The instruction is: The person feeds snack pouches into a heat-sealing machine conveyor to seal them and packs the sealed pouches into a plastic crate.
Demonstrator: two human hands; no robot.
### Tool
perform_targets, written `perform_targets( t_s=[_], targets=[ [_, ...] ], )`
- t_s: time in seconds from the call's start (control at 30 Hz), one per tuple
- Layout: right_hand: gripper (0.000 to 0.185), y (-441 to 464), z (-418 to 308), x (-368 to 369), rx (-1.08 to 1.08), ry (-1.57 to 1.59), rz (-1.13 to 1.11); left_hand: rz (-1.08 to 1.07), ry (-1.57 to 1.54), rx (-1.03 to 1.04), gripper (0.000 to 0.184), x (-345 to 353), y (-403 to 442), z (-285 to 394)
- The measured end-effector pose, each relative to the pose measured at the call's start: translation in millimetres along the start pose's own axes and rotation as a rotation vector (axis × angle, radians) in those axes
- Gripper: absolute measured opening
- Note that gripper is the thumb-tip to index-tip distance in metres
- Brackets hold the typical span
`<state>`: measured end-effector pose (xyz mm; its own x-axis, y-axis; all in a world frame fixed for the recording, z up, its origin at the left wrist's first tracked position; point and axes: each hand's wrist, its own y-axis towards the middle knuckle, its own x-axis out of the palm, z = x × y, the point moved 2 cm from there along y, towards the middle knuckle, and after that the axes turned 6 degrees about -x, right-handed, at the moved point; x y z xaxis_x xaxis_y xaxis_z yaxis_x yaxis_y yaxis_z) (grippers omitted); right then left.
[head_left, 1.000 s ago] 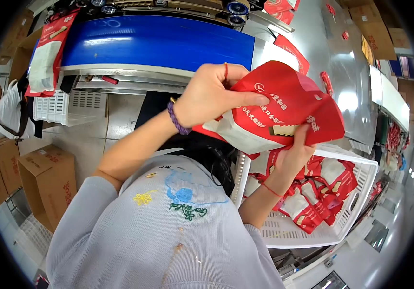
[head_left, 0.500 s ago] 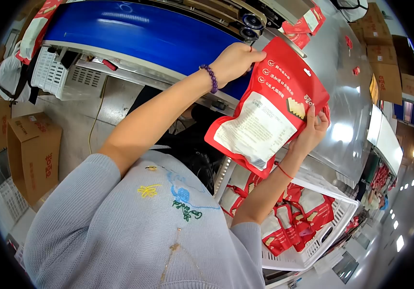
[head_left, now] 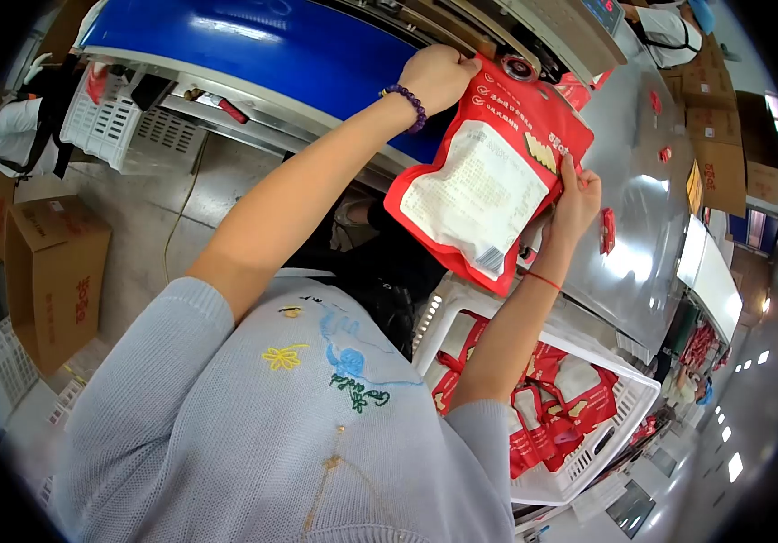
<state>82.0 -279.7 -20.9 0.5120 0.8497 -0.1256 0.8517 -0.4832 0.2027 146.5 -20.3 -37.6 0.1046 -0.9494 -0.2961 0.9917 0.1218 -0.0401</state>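
A red snack pouch [head_left: 477, 185] with a white label panel is stretched between my two hands. My left hand [head_left: 441, 81], wearing a purple bead bracelet, pinches its upper left corner. Along the right edge, my right hand [head_left: 576, 197], with a red string at the wrist, grips the pouch between thumb and fingers. The pouch's top edge lies against the sealing machine [head_left: 579, 32], close to a round roller [head_left: 517, 67]; whether the edge is inside cannot be seen.
A blue conveyor belt [head_left: 253, 54] runs left from the machine. Below my right arm stands a white crate [head_left: 629, 434] holding several red pouches [head_left: 579, 385]. Right of the pouch is a metal table [head_left: 629, 281] with small red packets [head_left: 608, 231]. An open cardboard box [head_left: 58, 281] sits at left.
Both hands have moved the pouch up and slightly left, bringing its top edge to the machine. The grip remains on both sides, and the camera view has shifted a little.
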Motion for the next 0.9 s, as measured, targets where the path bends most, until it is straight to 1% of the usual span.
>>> perform_targets(
  t_s=[0.07,0.13,0.2,0.23,0.27,0.33,0.37,0.4,0.47,0.5,0.53,0.57,0.6,0.63,0.67,0.7,0.73,0.77,0.8,0.83,0.87,0.9],
  targets=[
    [0.030,-2,-14,8,0.023,0.069,-0.071,-0.017,0.183,0.041,0.045,-22,-10,10],
    [0.031,10,-3,26,0.034,0.028,-0.106,-0.053,0.215,0.062,0.045,-61,-9,-7],
    [0.031,14,9,64,0.053,-0.034,-0.146,-0.022,0.235,0.162,0.043,-113,-10,-39],
    [0.032,12,9,80,0.098,-0.069,-0.194,0.023,0.232,0.141,0.040,-137,-18,-42],
    [0.033,8,9,92,0.142,-0.098,-0.236,0.066,0.232,0.128,0.037,-155,-33,-33],
    [0.031,1,21,108,0.116,-0.001,-0.299,0.166,0.112,0.190,0.033,-167,-60,-8],
    [0.031,-15,12,108,0.084,0.123,-0.364,0.167,0.090,0.288,0.031,-168,-73,6],
    [0.030,-31,-1,104,0.045,0.236,-0.411,0.152,0.051,0.384,0.029,-166,-86,22],
    [0.025,-83,-27,74,-0.032,0.310,-0.518,-0.079,-0.216,0.335,0.025,-163,-113,50],
    [0.024,-98,-33,48,-0.007,0.275,-0.441,-0.150,-0.226,0.328,0.024,-149,-114,54],
    [0.025,-108,-37,39,0.014,0.280,-0.446,-0.134,-0.205,0.314,0.024,-146,-124,57],
    [0.030,-150,-5,-31,0.094,0.392,-0.410,-0.310,-0.186,0.367,0.022,-138,-128,57],
    [0.036,-178,12,-83,0.198,0.308,-0.202,-0.389,-0.185,0.432,0.021,-121,-129,61],
    [0.032,-183,7,-91,0.245,0.267,-0.127,-0.436,-0.141,0.351,0.021,-112,-132,65],
    [0.031,-216,30,-151,0.314,0.034,0.270,-0.501,-0.098,0.276,0.021,-104,-131,69],
    [0.028,-259,44,-200,0.272,-0.203,0.492,-0.558,-0.091,0.294,0.022,-77,-148,77],
    [0.031,-263,44,-190,0.271,-0.140,0.466,-0.554,-0.100,0.291,0.022,-95,-135,73],
    [0.051,-310,88,-255,0.236,-0.909,0.461,-0.636,-0.052,0.326,0.021,-70,-148,79],
    [0.073,-349,130,-296,0.311,-1.337,0.364,-0.703,-0.015,0.357,0.021,-57,-154,81],
    [0.077,-352,128,-296,0.418,-1.327,0.333,-0.718,-0.037,0.351,0.021,-59,-153,79],
    [0.069,-385,144,-301,0.615,-1.507,0.089,-0.759,0.070,0.363,0.020,-55,-159,84],
    [0.047,-396,152,-294,0.438,-1.519,0.150,-0.776,0.085,0.376,0.019,-52,-156,85]
  ],
)
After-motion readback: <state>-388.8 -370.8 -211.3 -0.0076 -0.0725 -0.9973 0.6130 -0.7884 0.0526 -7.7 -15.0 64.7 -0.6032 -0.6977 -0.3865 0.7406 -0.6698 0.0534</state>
